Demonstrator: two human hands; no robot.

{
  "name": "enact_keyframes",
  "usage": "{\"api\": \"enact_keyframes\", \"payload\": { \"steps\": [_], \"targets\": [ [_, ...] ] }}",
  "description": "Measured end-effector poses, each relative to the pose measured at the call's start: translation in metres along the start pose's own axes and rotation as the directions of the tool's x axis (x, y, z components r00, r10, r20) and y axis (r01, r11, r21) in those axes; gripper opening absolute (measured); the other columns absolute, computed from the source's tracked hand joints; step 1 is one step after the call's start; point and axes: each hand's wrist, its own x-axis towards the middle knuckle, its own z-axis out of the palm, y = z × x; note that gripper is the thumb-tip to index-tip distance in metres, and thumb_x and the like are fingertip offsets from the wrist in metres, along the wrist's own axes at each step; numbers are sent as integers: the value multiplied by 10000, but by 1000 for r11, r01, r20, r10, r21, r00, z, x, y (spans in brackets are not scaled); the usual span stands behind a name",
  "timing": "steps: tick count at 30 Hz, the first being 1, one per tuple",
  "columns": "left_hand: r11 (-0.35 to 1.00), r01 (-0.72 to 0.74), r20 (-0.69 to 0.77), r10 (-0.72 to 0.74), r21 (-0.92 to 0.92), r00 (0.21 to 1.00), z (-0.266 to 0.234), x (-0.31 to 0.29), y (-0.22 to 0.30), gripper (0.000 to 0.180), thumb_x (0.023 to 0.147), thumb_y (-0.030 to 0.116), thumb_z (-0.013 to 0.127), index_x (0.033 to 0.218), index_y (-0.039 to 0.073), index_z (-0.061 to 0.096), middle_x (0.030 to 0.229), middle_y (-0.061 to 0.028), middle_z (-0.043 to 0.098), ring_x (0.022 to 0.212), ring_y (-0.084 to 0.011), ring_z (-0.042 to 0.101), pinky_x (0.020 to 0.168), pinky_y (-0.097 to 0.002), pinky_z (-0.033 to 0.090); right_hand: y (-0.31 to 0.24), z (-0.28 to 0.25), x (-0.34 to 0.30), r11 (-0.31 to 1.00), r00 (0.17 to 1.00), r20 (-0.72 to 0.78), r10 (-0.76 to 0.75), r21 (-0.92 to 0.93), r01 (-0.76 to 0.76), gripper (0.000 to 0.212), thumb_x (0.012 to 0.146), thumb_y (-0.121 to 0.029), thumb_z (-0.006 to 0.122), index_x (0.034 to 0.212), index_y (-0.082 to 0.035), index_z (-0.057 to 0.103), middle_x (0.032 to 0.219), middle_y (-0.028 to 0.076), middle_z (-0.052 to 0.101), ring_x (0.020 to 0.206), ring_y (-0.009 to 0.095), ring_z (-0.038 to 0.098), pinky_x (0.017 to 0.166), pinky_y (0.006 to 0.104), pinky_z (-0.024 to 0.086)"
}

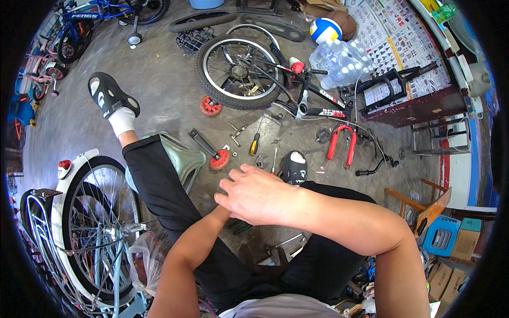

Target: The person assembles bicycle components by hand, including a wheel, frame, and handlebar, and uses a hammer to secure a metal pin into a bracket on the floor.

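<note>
Right hand (260, 197) lies across the left wrist (222, 213), fingers half bent and slightly spread; no tool shows in it, but its palm faces away, so how firmly it presses can't be made out. Hidden underneath, the left hand gives no clue to its hold. Nearest things lie on the floor ahead of the grip: a wrench (260, 160) just past the fingertips, with a yellow-and-black screwdriver (255, 144) beyond it. To handle these well, I'd part the hands first, then lift each tool by its handle and mind the right foot close by. Counting outward from the grip, I see two screwdrivers, the second (274, 160) between the wrench and the right shoe (295, 168); two red wheels, one (219, 159) ahead and slightly left, the other (211, 106) farther ahead; one T-shaped tool (237, 133) between them and the yellow-and-black screwdriver; one pale green stool (185, 156) to the left; two forks, one red (344, 129) ahead and right, one black (392, 89) beyond it; and two balls, one striped (325, 31), one brown (343, 24), farthest off.
</note>
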Motion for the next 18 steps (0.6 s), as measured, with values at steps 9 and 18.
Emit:
{"api": "enact_keyframes", "payload": {
  "steps": [9, 18],
  "targets": [
    [1000, -1, -129, -1, -12, 992, -21, 14, -22, 389, 942, 380, 634, 1243, 136, 676, 1151, -193, 725, 1063, -396, 691, 889, -510, 553, 53, -11, -4, 948, 992, -39, -123, 291, 129, 402, 935, -358, 714, 1218, -85, 637, 1119, 126, 677, 1077, 336, 658, 932, 480, 523],
    [916, 193, -321, -312, -351, 894, -82, 21, -66, 329, 958, 283, 644, 1176, 39, 682, 1023, -184, 733, 965, -391, 702, 825, -506, 545, 295, 70, 13, 832, 742, -390, 546, 355, -426, 336, 945, -308, 676, 1162, -53, 707, 1129, 196, 698, 1076, 388, 651, 961, 483, 513]
  ]
}}
